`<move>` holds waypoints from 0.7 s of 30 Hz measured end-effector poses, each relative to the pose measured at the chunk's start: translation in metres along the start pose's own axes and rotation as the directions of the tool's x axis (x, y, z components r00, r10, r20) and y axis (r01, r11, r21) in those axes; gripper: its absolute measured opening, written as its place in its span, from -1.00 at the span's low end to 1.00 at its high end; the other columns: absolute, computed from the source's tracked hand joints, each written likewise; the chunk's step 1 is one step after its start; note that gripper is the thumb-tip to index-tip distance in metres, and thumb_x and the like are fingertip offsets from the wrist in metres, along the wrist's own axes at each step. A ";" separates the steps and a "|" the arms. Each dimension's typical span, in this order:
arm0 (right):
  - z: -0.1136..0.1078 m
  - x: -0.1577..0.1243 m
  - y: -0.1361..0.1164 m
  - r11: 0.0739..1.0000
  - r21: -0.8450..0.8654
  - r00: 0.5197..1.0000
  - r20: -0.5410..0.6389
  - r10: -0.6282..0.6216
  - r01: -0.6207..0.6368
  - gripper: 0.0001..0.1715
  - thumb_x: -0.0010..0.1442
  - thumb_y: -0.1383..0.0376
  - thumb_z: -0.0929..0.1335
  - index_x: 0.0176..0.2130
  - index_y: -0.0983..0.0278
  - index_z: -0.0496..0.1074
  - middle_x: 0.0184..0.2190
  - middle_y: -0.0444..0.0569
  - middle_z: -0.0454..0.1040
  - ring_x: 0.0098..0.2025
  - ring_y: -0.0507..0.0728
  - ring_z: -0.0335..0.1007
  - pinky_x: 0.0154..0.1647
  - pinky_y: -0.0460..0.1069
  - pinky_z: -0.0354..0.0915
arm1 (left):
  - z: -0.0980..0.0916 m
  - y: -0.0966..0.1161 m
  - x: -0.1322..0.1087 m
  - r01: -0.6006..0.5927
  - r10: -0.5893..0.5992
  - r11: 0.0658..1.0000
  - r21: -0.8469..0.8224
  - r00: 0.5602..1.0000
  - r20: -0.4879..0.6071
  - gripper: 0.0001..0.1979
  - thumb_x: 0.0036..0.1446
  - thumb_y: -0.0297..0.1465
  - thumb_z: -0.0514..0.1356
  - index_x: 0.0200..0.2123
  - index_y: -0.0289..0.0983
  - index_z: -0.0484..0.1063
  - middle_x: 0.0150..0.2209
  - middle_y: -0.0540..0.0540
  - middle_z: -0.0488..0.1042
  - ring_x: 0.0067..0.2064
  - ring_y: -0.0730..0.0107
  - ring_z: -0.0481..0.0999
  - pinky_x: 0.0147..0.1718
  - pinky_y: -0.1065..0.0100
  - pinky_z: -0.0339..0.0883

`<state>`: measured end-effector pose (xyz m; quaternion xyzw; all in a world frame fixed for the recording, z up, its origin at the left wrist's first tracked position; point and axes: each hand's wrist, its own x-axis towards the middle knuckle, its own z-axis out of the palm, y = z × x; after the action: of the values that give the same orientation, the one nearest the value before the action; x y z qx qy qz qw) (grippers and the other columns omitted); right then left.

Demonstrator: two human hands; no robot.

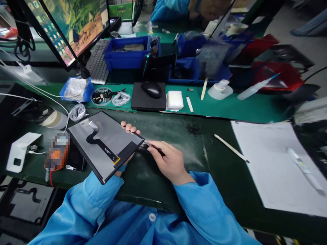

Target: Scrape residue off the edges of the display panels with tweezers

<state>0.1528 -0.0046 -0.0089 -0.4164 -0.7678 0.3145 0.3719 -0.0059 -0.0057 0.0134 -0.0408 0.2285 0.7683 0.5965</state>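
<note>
A tablet-sized screen panel (102, 136), grey-backed with a black border, is tilted above the work surface. Its black flex cable (103, 146) curls across the back. My left hand (130, 128) supports the panel from beneath, its fingertips curled over the far edge; the palm is hidden behind it. My right hand (168, 158) pinches thin metal tweezers (147, 143), whose tip touches the panel's right corner. What the tip grips there, if anything, is too small to make out.
Dark crumbs (193, 130) lie beyond my right hand. A wooden stick (231, 148) and a paper sheet (278, 163) with a pen are to the right. On the left are an orange meter (57, 151) and cables. Blue bins (127, 52), a mouse (151, 89) and a white pad (175, 100) line the back.
</note>
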 end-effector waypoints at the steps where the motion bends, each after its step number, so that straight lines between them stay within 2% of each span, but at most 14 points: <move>1: 0.001 0.000 0.000 1.000 -0.004 1.000 -0.018 0.004 -0.005 -0.80 0.27 0.16 0.36 -0.19 0.15 0.58 -0.34 -0.04 0.64 -0.33 0.15 0.57 -0.29 0.00 0.46 | 0.000 0.000 0.000 0.001 -0.001 1.000 -0.011 1.000 0.001 -0.61 0.42 -0.31 -0.26 -0.33 -0.25 0.25 -0.44 0.00 0.17 -0.42 0.45 0.26 -0.29 0.39 0.28; 4: 0.001 0.000 0.000 1.000 -0.013 0.999 -0.032 -0.017 0.017 -0.84 0.26 0.18 0.38 -0.25 0.16 0.57 -0.40 -0.05 0.62 -0.39 0.13 0.54 -0.34 -0.01 0.44 | 0.001 0.000 0.001 0.009 -0.009 1.000 -0.030 1.000 0.005 -0.62 0.42 -0.32 -0.26 -0.33 -0.26 0.24 -0.44 0.01 0.16 -0.42 0.46 0.26 -0.29 0.39 0.27; 9: -0.001 0.002 -0.001 0.998 0.019 0.998 0.020 -0.065 0.064 -0.77 0.33 0.24 0.30 -0.20 0.16 0.58 -0.30 -0.02 0.63 -0.30 0.13 0.55 -0.26 0.00 0.44 | 0.000 0.000 0.001 -0.004 0.004 1.000 0.007 1.000 -0.009 -0.69 0.40 -0.35 -0.20 -0.32 -0.25 0.24 -0.43 0.01 0.15 -0.40 0.44 0.25 -0.26 0.39 0.25; 15: 0.002 -0.002 0.001 1.000 -0.002 0.999 -0.039 -0.027 0.027 -0.88 0.24 0.24 0.40 -0.21 0.18 0.56 -0.38 -0.06 0.62 -0.38 0.11 0.54 -0.33 -0.03 0.44 | 0.006 0.000 0.000 0.005 -0.006 1.000 -0.024 0.998 -0.055 -0.62 0.42 -0.35 -0.29 -0.35 -0.26 0.20 -0.46 0.03 0.13 -0.45 0.46 0.24 -0.31 0.38 0.24; 21: 0.000 0.002 0.000 0.986 0.008 0.985 -0.032 -0.169 0.169 -0.80 0.33 0.31 0.32 -0.16 0.19 0.56 -0.30 -0.05 0.64 -0.31 0.09 0.57 -0.29 -0.05 0.45 | 0.012 -0.002 -0.001 -0.001 -0.004 0.999 -0.051 0.995 -0.101 -0.58 0.44 -0.34 -0.33 -0.35 -0.26 0.20 -0.48 0.05 0.13 -0.48 0.49 0.25 -0.33 0.40 0.23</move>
<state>0.1522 -0.0032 -0.0086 -0.3526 -0.7927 0.2795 0.4114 -0.0008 -0.0011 0.0236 -0.0952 0.2388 0.7702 0.5836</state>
